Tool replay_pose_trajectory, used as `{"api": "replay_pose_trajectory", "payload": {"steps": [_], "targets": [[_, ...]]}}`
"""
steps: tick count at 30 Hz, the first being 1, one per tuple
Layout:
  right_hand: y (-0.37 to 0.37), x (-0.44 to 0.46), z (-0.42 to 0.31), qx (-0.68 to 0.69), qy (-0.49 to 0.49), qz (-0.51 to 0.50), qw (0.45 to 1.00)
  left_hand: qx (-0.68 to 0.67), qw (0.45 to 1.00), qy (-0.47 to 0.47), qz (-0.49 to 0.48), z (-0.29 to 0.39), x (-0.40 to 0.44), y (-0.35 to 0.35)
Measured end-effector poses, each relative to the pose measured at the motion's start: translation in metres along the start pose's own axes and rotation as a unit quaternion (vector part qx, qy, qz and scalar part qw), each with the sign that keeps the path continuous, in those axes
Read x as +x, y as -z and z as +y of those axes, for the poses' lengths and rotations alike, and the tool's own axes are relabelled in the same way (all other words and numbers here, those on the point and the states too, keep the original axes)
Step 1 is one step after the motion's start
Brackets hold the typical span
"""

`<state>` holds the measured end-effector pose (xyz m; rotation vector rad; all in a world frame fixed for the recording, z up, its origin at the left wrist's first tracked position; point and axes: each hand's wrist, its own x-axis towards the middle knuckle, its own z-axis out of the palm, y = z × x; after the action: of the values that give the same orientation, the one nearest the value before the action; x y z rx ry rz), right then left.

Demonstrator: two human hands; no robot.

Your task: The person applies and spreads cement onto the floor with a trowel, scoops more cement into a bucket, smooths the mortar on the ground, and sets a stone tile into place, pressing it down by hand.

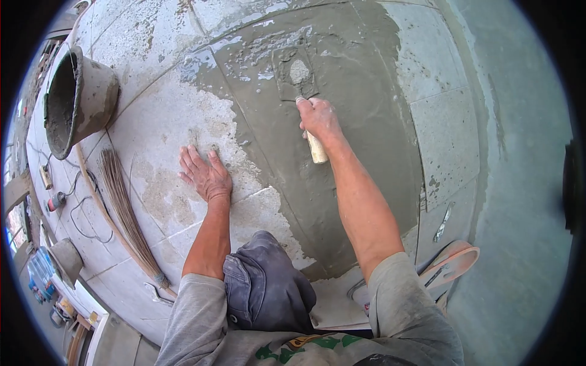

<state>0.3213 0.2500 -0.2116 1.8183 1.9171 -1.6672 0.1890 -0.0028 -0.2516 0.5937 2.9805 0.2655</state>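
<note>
My right hand point(319, 118) is wrapped around the pale handle point(316, 149) of a trowel. Its cement-smeared blade point(299, 73) lies on wet grey mortar point(366, 140) spread over the floor tiles. Bare of any tool, my left hand point(207, 175) rests with its fingers spread on a light tile, left of the mortar's ragged edge. Only a thin film of grey covers parts of the tile around that hand. My bent knee point(268, 280) is between my two arms.
At the upper left a cement-coated bucket point(101, 97) lies tipped, its mouth facing left. Below it are a stick broom point(125, 207), a cable with a red plug point(56, 201) and another bucket point(67, 259). A utility knife point(444, 221) and an orange-rimmed oval object point(455, 263) lie right.
</note>
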Motion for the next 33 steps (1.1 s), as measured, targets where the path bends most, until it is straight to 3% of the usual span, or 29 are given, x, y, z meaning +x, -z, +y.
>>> {"api": "replay_pose_trajectory", "payload": {"steps": [1, 5, 8, 13, 15, 18, 26, 33], "targets": [[-0.006, 0.011, -0.003, -0.092, 0.059, -0.004, 0.994, -0.002, 1.000, -0.003, -0.001, 0.001, -0.001, 0.001], [0.004, 0.044, -0.014, -0.153, 0.098, 0.062, 0.981, -0.006, 1.000, -0.004, -0.007, 0.000, -0.001, 0.001], [0.030, 0.040, -0.033, 0.026, -0.052, 0.066, 0.996, -0.001, 1.000, -0.002, -0.012, 0.000, 0.000, 0.002], [0.049, 0.036, -0.034, -0.021, -0.047, 0.003, 0.999, 0.002, 1.000, -0.001, -0.019, 0.001, 0.000, 0.003], [0.052, 0.045, -0.027, 0.106, -0.094, 0.071, 0.987, 0.008, 1.000, 0.000, -0.021, 0.000, 0.000, 0.003], [0.050, 0.042, -0.028, 0.079, -0.073, 0.018, 0.994, 0.000, 1.000, -0.010, -0.013, 0.000, 0.001, 0.004], [0.049, 0.003, -0.009, 0.001, -0.059, 0.008, 0.998, -0.001, 1.000, -0.001, -0.019, -0.002, 0.001, 0.001], [0.053, -0.049, 0.005, -0.029, -0.107, 0.030, 0.993, -0.003, 1.000, -0.002, -0.016, -0.003, 0.000, 0.001]]}}
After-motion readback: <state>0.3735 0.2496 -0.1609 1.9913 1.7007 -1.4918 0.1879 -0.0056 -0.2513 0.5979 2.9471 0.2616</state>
